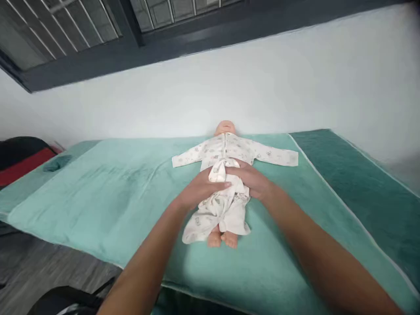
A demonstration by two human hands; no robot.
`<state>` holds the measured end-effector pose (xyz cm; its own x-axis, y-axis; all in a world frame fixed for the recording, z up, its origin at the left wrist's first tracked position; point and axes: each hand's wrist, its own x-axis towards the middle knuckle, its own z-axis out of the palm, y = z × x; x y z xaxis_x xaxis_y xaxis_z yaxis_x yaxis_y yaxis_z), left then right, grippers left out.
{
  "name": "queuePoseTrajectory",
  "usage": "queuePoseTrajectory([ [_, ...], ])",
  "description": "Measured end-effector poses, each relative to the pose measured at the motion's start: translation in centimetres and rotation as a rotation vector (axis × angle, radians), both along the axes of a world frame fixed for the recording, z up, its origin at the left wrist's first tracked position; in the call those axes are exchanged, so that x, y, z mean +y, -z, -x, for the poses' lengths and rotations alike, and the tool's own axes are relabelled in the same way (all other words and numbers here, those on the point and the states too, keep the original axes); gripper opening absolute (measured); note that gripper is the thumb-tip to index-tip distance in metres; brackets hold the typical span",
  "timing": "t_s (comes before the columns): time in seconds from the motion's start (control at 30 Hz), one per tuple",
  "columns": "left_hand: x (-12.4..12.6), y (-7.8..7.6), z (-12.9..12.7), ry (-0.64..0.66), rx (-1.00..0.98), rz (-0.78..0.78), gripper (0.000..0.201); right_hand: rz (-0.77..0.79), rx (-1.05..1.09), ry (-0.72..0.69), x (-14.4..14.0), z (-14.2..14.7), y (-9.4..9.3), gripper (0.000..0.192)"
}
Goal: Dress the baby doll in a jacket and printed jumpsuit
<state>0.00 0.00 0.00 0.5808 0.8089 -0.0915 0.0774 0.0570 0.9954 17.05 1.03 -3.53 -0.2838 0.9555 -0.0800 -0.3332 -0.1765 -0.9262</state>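
A baby doll (225, 127) lies on its back, its head close to the wall and its bare feet towards me. It wears a white patterned baby shirt (229, 147) with both sleeves spread out sideways. White patterned baby pants (226, 208) are bunched around its legs and waist. My left hand (204, 188) grips the gathered cloth from the left, thumb across the front. From the right, my right hand (251, 177) holds the same cloth, fingers curled around the waist part. Some fingertips are hidden in the folds.
The doll rests on a bed with a turquoise cover (108, 197), a darker strip (364, 175) at right. Behind it stands a white wall (183, 96) below a barred window (82, 22). A black and red item (26, 164) is at far left; a black bag (62, 302) sits low left.
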Motion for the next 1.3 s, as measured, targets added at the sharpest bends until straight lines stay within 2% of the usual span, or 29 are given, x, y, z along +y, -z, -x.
queuePoseTrajectory([
  [0.13, 0.4, 0.9, 0.6, -0.106, 0.012, 0.040, 0.043, -0.064, -0.028, -0.150, 0.1, -1.1, 0.1, 0.047],
  [0.23, 0.7, 1.6, 0.6, -0.265, -0.041, 0.041, 0.037, -0.124, -0.121, -0.338, 0.1, -1.7, -0.4, 0.054],
  [0.33, 0.9, 2.0, 0.4, -0.335, -0.140, 0.070, 0.037, -0.138, -0.203, -0.399, -0.1, -2.0, -0.8, 0.057],
  [0.47, 0.8, 2.2, -0.1, -0.288, -0.244, 0.161, 0.047, -0.102, -0.210, -0.370, -0.2, -1.8, -0.5, 0.048],
  [0.6, 0.7, 2.2, -0.1, -0.265, -0.269, 0.235, 0.048, -0.035, -0.043, -0.237, 0.2, -1.5, 0.5, 0.042],
  [0.7, 0.7, 1.9, 0.4, -0.197, -0.201, 0.210, 0.045, -0.015, 0.084, -0.113, 0.5, -1.0, 1.1, 0.043],
  [0.83, 0.5, 1.4, 1.3, -0.042, -0.036, 0.168, 0.046, -0.012, 0.098, -0.045, 0.4, -0.2, 1.1, 0.043],
  [0.93, 0.7, 1.6, 1.4, -0.090, -0.022, 0.179, 0.041, -0.037, 0.045, -0.026, 0.0, 0.2, 0.8, 0.045],
  [1.0, 0.9, 2.1, 1.3, -0.162, -0.143, 0.187, 0.041, -0.066, -0.028, -0.062, -0.3, 0.2, 0.4, 0.046],
  [1.1, 1.2, 2.9, 0.9, -0.223, -0.326, 0.185, 0.046, -0.197, -0.178, -0.246, -0.5, -0.2, -0.2, 0.049],
  [1.2, 1.2, 3.4, 0.7, -0.220, -0.368, 0.215, 0.049, -0.313, -0.305, -0.405, -0.6, -0.9, -0.8, 0.054],
  [1.3, 1.1, 3.4, 0.7, -0.215, -0.357, 0.226, 0.048, -0.285, -0.330, -0.393, -0.6, -1.0, -0.7, 0.050],
])
